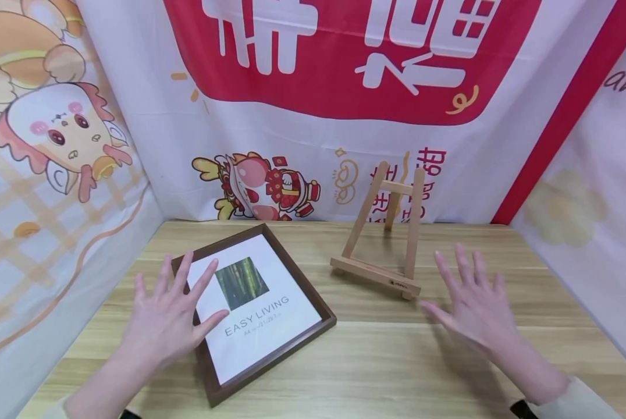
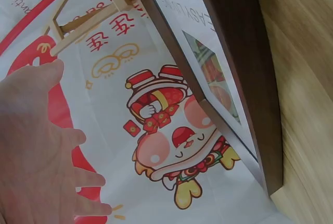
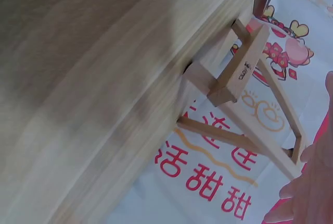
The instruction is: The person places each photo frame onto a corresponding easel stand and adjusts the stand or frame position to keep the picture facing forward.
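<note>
A dark brown picture frame (image 1: 302, 289) lies flat on the table at the left, tilted, with a white sheet reading "EASY LIVING" in it. My left hand (image 1: 169, 317) is spread above its left side, fingers apart, holding nothing. In the left wrist view that hand (image 2: 41, 146) shows with straight fingers, away from the frame (image 2: 244, 67). A small wooden easel (image 1: 378, 269) stands upright at the back right of the table. My right hand (image 1: 475, 308), fingers spread, hovers just right of the easel and grips nothing. The right wrist view shows the easel (image 3: 242, 75) beside that hand's fingers (image 3: 312, 182).
The wood-grain table (image 1: 376, 366) runs back to a white and red printed cloth (image 1: 323, 75) hanging behind it. Cartoon-printed cloth (image 1: 46, 174) hangs at the left, and pale cloth (image 1: 585, 174) borders the right side.
</note>
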Action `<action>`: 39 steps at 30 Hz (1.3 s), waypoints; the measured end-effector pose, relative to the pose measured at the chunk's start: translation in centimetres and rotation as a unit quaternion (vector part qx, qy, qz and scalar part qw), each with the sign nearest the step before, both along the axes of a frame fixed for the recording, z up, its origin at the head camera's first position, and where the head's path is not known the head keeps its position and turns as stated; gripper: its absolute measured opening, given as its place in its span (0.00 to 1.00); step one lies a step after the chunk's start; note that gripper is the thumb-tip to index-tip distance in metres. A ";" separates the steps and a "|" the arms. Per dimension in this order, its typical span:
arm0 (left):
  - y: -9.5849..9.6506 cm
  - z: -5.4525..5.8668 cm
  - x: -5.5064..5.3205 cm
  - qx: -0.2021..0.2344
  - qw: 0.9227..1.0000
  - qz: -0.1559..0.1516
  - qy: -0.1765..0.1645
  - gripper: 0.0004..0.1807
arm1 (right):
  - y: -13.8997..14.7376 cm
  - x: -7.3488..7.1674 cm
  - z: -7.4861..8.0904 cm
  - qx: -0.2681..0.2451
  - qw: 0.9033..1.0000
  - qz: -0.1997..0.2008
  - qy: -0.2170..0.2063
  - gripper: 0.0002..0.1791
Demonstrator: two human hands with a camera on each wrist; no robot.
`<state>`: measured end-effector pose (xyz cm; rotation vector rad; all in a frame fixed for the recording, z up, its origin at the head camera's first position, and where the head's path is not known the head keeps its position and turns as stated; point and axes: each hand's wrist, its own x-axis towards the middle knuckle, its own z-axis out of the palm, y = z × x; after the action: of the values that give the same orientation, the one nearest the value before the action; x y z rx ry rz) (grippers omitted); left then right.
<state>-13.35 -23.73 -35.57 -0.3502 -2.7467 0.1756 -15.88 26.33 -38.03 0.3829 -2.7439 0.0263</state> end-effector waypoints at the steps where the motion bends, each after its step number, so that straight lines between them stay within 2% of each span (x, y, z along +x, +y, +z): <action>1: -0.1 0.0 0.0 0.001 1.000 0.001 0.001 0.50 | -0.2 -0.1 0.1 0.002 1.000 0.002 -0.002 0.53; 7: -0.9 0.0 0.2 0.003 1.000 0.010 0.002 0.50 | -1.5 -1.0 0.5 0.010 1.000 0.016 -0.010 0.52; 12: -1.7 -0.3 0.6 0.017 1.000 0.021 -0.012 0.49 | -2.9 -2.0 0.8 0.011 0.999 0.038 -0.010 0.52; 24: -3.2 -1.8 1.2 0.066 0.996 0.048 -0.027 0.53 | -6.8 -4.3 1.3 0.004 0.996 0.085 -0.036 0.53; 29: -3.6 -2.7 1.4 0.081 0.994 0.059 -0.031 0.54 | -8.1 -5.3 0.9 -0.008 0.994 0.098 -0.041 0.52; 39: -4.2 -4.0 1.4 0.108 0.992 0.060 -0.034 0.54 | -11.2 -7.6 0.3 -0.045 0.989 0.130 -0.058 0.51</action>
<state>-11.98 -27.93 -39.59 -0.1349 -2.8197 -0.1053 -23.46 15.15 -37.74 0.7304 -2.7733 0.2469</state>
